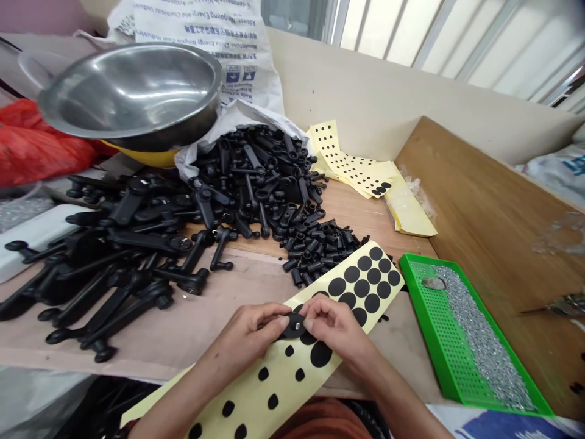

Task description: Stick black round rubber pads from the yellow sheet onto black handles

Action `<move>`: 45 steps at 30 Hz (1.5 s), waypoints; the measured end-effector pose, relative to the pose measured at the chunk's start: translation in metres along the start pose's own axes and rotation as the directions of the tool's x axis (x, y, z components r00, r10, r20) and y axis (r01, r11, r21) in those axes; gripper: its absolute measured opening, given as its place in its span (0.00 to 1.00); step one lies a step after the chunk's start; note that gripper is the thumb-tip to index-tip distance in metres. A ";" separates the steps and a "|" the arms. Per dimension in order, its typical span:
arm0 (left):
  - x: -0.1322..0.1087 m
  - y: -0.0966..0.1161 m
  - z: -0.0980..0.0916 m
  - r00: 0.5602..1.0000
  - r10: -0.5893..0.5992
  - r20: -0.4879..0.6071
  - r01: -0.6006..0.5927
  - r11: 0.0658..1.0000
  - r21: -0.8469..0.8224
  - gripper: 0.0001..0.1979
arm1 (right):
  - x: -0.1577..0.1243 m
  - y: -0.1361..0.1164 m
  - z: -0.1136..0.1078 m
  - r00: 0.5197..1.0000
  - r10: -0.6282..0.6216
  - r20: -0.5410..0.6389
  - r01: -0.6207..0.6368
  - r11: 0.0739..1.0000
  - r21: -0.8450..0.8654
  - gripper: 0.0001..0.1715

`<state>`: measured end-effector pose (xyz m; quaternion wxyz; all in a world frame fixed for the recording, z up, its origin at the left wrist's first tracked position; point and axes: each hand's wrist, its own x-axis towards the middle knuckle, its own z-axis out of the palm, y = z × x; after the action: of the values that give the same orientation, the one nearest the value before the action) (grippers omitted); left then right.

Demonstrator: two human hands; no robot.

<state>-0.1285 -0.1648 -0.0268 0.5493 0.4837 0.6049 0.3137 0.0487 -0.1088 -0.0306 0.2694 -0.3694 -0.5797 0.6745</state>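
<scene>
Head view: left hand and right hand pinch a black disc between their fingers, half hidden.

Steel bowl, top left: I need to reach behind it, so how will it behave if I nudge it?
The steel bowl sits tilted on a yellow container, so a nudge could well make it slide or tip. Its polished surface will probably feel slippery. Its thin-looking rim suggests it is fairly light for its size.
</scene>
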 end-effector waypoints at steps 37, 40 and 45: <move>-0.008 0.001 -0.005 0.978 0.193 0.079 -0.207 0.938 0.276 0.18 | -0.006 -0.009 -0.003 0.999 0.044 0.024 -0.046 0.992 0.120 0.06; -0.008 0.000 -0.002 0.970 0.237 0.050 -0.238 0.896 0.375 0.19 | -0.007 -0.010 -0.003 0.999 0.047 0.027 -0.050 0.990 0.128 0.07; -0.009 -0.001 0.001 0.959 0.281 0.031 -0.264 0.852 0.452 0.18 | -0.007 -0.009 -0.005 0.998 0.053 0.034 -0.058 0.983 0.171 0.08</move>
<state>-0.1289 -0.1736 -0.0246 0.3607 0.6731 0.5962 0.2478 0.0565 -0.1097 -0.0211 0.2730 -0.3509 -0.5125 0.7346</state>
